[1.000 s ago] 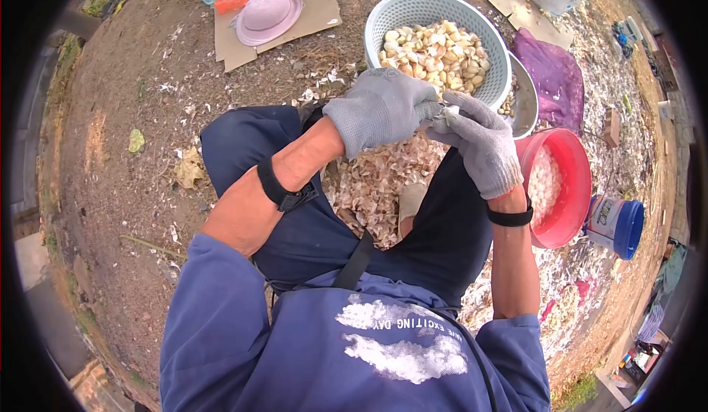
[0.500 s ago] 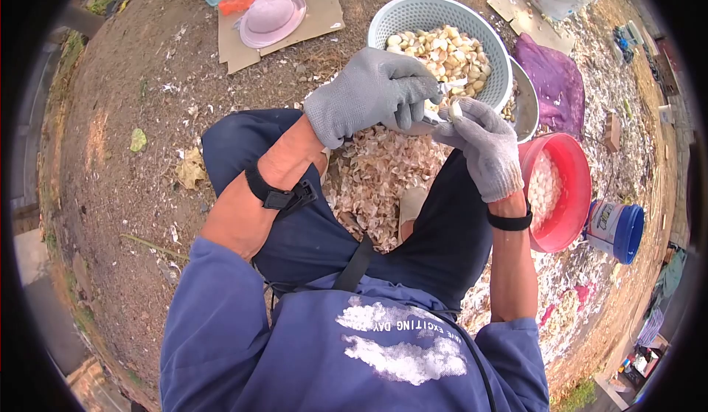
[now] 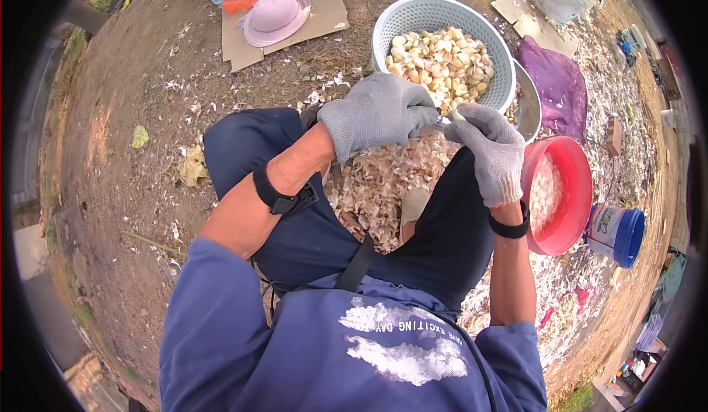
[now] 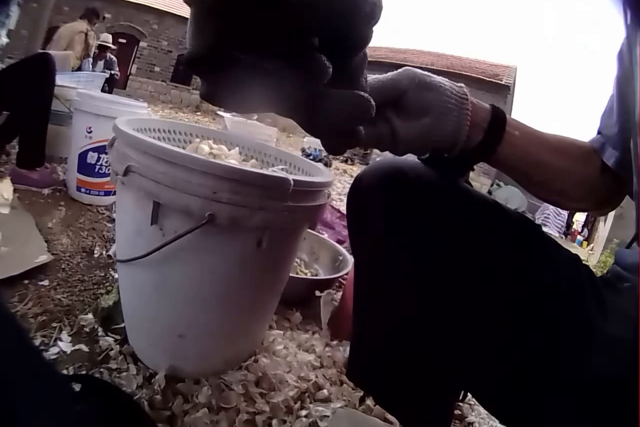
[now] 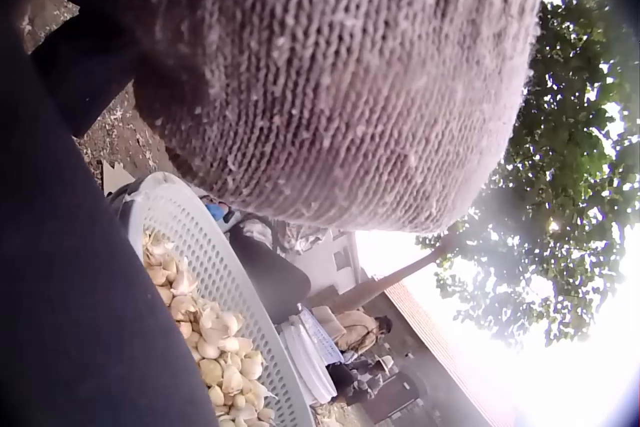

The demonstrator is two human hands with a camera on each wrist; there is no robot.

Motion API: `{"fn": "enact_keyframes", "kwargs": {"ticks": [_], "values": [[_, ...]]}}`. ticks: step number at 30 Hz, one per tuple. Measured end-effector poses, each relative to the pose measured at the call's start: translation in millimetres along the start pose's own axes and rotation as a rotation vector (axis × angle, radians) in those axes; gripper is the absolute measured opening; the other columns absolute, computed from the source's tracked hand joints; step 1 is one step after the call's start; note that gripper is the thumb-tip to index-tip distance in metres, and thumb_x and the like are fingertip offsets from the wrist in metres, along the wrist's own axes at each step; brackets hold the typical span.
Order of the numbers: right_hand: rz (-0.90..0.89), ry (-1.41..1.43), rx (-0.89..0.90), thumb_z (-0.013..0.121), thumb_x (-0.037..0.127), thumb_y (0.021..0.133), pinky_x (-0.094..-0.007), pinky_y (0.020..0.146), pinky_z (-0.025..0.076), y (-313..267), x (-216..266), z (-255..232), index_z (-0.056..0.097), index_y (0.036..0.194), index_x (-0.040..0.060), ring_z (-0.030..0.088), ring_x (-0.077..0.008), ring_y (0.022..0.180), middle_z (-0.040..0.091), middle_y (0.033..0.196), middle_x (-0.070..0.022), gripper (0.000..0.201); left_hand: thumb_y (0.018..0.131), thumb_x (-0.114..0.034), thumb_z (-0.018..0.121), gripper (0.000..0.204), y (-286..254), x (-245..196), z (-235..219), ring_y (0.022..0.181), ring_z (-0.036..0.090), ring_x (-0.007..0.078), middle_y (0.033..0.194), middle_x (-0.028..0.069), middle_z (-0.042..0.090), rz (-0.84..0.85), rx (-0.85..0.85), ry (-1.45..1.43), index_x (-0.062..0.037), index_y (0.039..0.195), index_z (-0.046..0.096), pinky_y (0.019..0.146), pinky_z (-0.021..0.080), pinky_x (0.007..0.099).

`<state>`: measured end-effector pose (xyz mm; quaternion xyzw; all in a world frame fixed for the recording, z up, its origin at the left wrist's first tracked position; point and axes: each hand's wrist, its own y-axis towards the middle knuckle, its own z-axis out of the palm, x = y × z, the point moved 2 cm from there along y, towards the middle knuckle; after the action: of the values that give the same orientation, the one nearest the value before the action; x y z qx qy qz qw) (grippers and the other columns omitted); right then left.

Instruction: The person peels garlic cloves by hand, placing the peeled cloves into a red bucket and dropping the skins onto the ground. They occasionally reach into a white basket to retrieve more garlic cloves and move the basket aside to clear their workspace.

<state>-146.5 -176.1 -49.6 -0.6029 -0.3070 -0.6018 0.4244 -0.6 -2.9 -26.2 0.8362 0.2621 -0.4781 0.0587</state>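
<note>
In a grey glove, the left hand [image 3: 380, 113] curls its fingers round a small tool with a thin, metallic-looking tip, mostly hidden by the fingers. Opposite it, the gloved right hand [image 3: 493, 150] pinches a pale garlic clove [image 3: 456, 117] between thumb and fingers. The fingertips of both hands are close together, just in front of a grey perforated basket [image 3: 503, 73] of garlic cloves [image 3: 446, 61]. In the left wrist view, the dark left glove [image 4: 285, 37] overlaps the right fingers. Knitted glove on the right hand [image 5: 350, 87] fills much of the right wrist view.
The basket rests on a white bucket [image 4: 200, 257]. Beside it are a metal bowl [image 3: 528, 109], purple cloth [image 3: 553, 91], red tub [image 3: 577, 191] of pale cloves and blue-white bucket [image 3: 627, 239]. Skins [image 3: 383, 183] lie between the legs; a pink hat [image 3: 274, 15] lies on cardboard.
The left hand lifted away from the right, then came back down and right to the clove. The right hand turned slightly, still pinching the clove.
</note>
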Motion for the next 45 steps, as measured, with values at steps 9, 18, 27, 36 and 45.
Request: {"fn": "enact_keyframes", "kwargs": {"ticks": [9,18,27,36,45], "values": [[-0.149,-0.318,0.002,0.077,0.000,0.096,-0.0251,0.086,0.059,-2,-6,10,0.076,0.118,-0.0025,0.072,-0.0092,0.094,0.079,0.106,-0.0058,0.023,0.100,-0.030,0.067,0.029,7,4,4,0.072,0.077,0.0184,0.079,0.0090,0.077,0.189,-0.103,0.305,-0.0064,0.111,0.079,0.073,0.060,0.0370],[-0.420,-0.684,-0.044,0.077,-0.002,0.091,-0.0298,0.087,0.059,-7,-2,17,0.077,0.121,0.0023,0.076,-0.0146,0.093,0.081,0.102,-0.0099,0.030,0.098,-0.030,0.065,0.028,7,7,4,0.075,0.076,0.0217,0.082,0.0102,0.078,0.114,-0.023,0.417,-0.0078,0.109,0.079,0.076,0.059,0.0382],[-0.249,-0.441,0.011,0.075,-0.002,0.094,-0.0285,0.089,0.059,-5,-1,8,0.075,0.126,0.0025,0.075,-0.0128,0.100,0.081,0.108,-0.0074,0.033,0.097,-0.019,0.068,0.025,1,-3,-7,0.064,0.072,0.0137,0.079,0.0081,0.076,-0.145,0.156,-0.234,0.0019,0.107,0.078,0.061,0.057,0.0301],[0.061,0.231,0.079,0.071,-0.005,0.096,-0.0384,0.098,0.062,-8,-4,0,0.066,0.131,-0.0081,0.075,-0.0234,0.106,0.075,0.118,-0.0160,0.035,0.104,-0.017,0.065,0.023,3,-7,-4,0.062,0.071,0.0121,0.079,0.0087,0.075,-0.102,0.186,-0.394,0.0020,0.110,0.077,0.057,0.053,0.0267],[0.185,0.607,0.190,0.068,0.006,0.102,-0.0507,0.108,0.058,-7,-19,-2,0.062,0.133,-0.0063,0.073,-0.0250,0.107,0.073,0.119,-0.0153,0.034,0.102,-0.014,0.066,0.022,-1,-16,-6,0.062,0.071,0.0126,0.079,0.0098,0.075,-0.093,0.145,-0.404,0.0031,0.111,0.076,0.059,0.056,0.0279]]}}
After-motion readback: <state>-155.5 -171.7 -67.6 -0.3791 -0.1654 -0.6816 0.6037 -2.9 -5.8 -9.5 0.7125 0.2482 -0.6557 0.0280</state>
